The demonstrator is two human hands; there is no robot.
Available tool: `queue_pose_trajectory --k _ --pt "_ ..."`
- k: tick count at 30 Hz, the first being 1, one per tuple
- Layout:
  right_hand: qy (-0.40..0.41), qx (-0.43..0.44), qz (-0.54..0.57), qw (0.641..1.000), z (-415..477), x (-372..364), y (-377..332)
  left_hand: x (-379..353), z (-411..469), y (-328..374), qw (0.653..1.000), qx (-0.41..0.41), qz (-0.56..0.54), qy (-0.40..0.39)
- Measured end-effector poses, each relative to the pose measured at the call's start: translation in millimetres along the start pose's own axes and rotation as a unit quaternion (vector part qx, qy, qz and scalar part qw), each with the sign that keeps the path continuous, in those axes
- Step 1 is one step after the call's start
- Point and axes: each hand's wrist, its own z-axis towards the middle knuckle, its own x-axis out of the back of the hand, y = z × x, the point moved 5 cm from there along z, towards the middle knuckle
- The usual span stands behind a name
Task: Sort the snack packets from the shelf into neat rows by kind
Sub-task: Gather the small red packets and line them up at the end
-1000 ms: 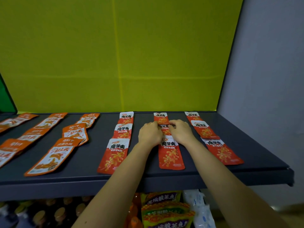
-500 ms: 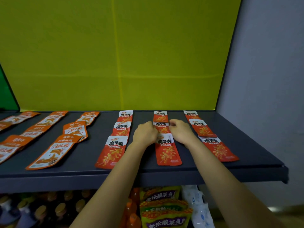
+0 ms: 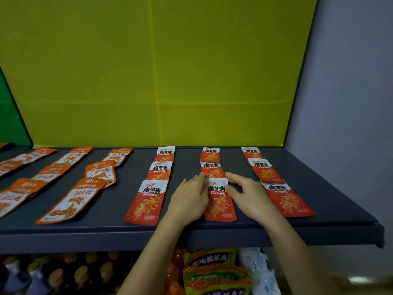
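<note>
Yellow-green back panel (image 3: 148, 71) fills most of my feed, with a grey wall (image 3: 350, 103) to the right. Below it is a dark shelf (image 3: 187, 160), flat and running full width. Orange packets (image 3: 70, 203) cover its left half in loose front-to-back rows, some skewed and overlapping. Red packets (image 3: 146, 203) take the right half: three columns of three, each packet lapping the next. On the lower tier under the shelf I see bottles (image 3: 53, 275) at left and bagged goods (image 3: 210, 258) in the middle. Both arms reach in from the bottom edge. Left hand (image 3: 189, 199) lies flat, fingers straight, against the left edge of the front middle packet (image 3: 221, 203). Right hand (image 3: 248, 194) is relaxed and spread, thumb touching that packet's right edge and fingertips near its top corner. Neither hand grips anything. That packet lies flat near the shelf's front lip, its top overlapping the one behind.
</note>
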Motion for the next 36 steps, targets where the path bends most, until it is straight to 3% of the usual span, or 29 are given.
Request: queue_pose_trajectory --k 10,15,22,29,36 --pt "-0.005 0.008 -0.039 0.999 0.5 -4.1 1.7 0.2 -4.1 1.5 0.999 -0.016 0.027 0.026" --pt "0.005 0.015 -0.031 0.999 1.2 -0.8 -2.7 9.1 -8.0 -0.2 0.997 -0.012 -0.043 0.067" --pt "0.010 0.079 -0.013 0.997 4.5 -11.6 -60.0 77.5 -12.9 -51.7 0.985 0.067 -0.024 0.155" --pt "-0.034 0.022 0.009 0.999 45.4 -71.5 -117.7 96.3 11.5 -108.5 0.991 0.105 -0.026 0.073" --pt "-0.039 -0.097 -0.006 0.995 65.2 -106.9 -105.2 75.9 32.8 -119.2 0.986 0.135 -0.099 0.020"
